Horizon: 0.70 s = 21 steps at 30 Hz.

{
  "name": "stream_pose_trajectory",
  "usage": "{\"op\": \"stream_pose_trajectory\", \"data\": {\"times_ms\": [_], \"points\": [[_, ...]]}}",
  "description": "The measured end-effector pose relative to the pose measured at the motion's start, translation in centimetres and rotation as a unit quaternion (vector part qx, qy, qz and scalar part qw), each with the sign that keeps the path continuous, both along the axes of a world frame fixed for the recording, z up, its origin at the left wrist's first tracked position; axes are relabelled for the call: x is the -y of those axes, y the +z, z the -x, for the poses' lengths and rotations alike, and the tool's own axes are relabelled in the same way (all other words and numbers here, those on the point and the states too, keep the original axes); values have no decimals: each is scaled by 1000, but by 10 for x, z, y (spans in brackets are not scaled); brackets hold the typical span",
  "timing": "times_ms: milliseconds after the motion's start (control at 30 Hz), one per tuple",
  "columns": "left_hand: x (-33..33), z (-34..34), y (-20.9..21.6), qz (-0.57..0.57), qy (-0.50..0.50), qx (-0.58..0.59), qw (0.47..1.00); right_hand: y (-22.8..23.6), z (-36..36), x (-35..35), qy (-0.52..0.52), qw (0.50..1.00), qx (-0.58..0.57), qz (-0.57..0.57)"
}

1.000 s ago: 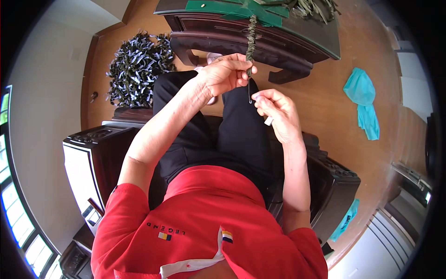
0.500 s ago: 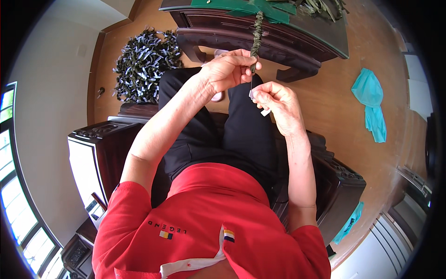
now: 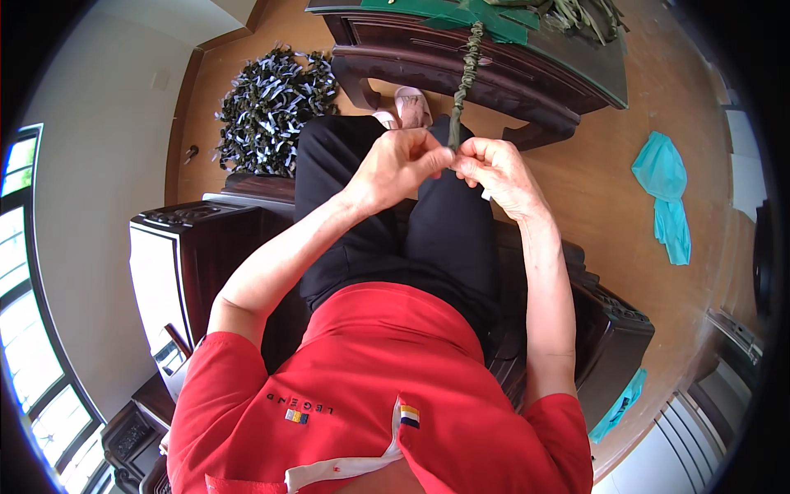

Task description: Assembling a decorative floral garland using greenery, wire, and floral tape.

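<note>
A gathered olive-green fabric strip [image 3: 467, 78] hangs from the edge of a dark wooden table [image 3: 510, 85], running down toward my lap. Its lower end sits in the pinched fingers of my left hand [image 3: 399, 169]. My right hand [image 3: 504, 177] meets the left there, thumb and fingers pressed together at the strip's tip. A small white tab [image 3: 486, 195] pokes out below the right fingers, partly hidden by them. Exactly how the strip and the tab meet is covered by my fingertips.
Green tape [image 3: 494, 23] covers part of the tabletop, beside loose olive strips [image 3: 584, 18]. A heap of dark green and white pieces [image 3: 276, 111] lies on the floor at left. Turquoise bags [image 3: 661, 177] lie at right. Dark carved armrests [image 3: 185, 216] flank me.
My hands have come together at the strip's lower end, the right moving up to the left. The thin cord stretched between them no longer shows. The view has shifted slightly.
</note>
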<state>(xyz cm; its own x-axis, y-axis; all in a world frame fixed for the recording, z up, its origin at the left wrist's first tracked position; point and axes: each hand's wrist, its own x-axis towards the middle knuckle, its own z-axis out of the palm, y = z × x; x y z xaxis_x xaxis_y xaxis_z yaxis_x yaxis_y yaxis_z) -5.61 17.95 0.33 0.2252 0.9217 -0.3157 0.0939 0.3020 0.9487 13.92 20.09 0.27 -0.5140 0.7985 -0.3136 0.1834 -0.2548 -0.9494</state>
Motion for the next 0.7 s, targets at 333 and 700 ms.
{"op": "stream_pose_trajectory", "data": {"times_ms": [333, 700], "points": [[25, -19, -10, -473, -25, -251, 844, 4, 9, 52, -145, 985, 5, -95], [38, -30, -24, -408, -5, -185, 894, -18, 15, 68, -291, 949, -122, 25]]}}
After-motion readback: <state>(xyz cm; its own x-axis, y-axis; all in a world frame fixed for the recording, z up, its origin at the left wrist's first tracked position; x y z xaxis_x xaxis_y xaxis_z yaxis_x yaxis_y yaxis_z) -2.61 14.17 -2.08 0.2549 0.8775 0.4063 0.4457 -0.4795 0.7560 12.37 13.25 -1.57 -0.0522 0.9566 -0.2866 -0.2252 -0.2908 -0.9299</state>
